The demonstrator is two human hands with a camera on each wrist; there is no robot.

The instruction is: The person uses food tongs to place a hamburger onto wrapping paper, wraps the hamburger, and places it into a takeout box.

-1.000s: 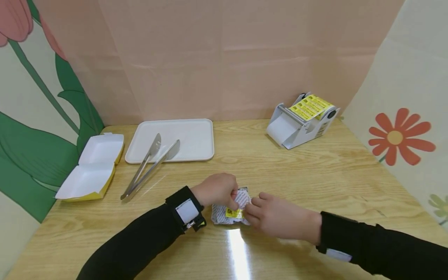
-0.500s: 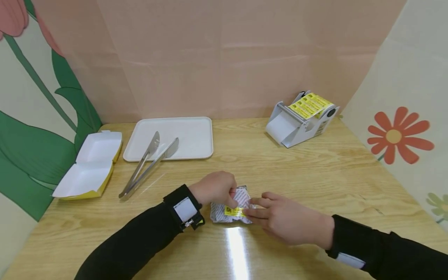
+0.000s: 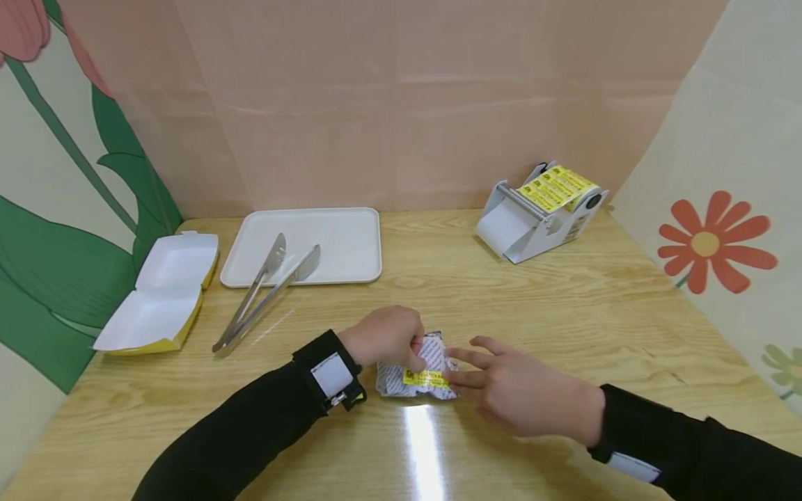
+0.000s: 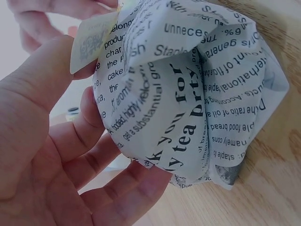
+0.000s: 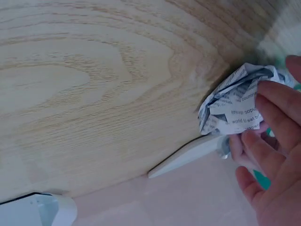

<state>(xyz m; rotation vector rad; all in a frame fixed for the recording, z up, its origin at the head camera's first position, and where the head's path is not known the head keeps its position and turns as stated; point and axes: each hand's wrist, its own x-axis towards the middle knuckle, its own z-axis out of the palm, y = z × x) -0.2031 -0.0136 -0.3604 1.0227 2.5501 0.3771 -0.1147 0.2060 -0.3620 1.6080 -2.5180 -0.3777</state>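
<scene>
A small bundle wrapped in newsprint-patterned paper (image 3: pixel 434 350) lies on the table in front of me, with a yellow sticker (image 3: pixel 422 378) across its near side. My left hand (image 3: pixel 390 339) grips the bundle from the left. In the left wrist view its thumb lies by the raised end of the sticker (image 4: pixel 91 41), and the fingers curl against the printed paper (image 4: pixel 169 103). My right hand (image 3: pixel 526 392) reaches in from the right, fingers spread and mostly straight, tips at the sticker's right end and the bundle's side. The right wrist view shows those fingers against the folded paper (image 5: pixel 233 108).
Metal tongs (image 3: pixel 257 306) lean on the near edge of a white tray (image 3: pixel 344 243) at the back left. Left of them stands an opened yellow-and-white takeaway box (image 3: pixel 153 319). A label dispenser (image 3: pixel 539 216) with a yellow label roll stands at the back right.
My right hand's fingers have gone from bunched at the sticker to spread out, and the hand has shifted slightly right, showing more of the sticker. The left hand keeps its hold.
</scene>
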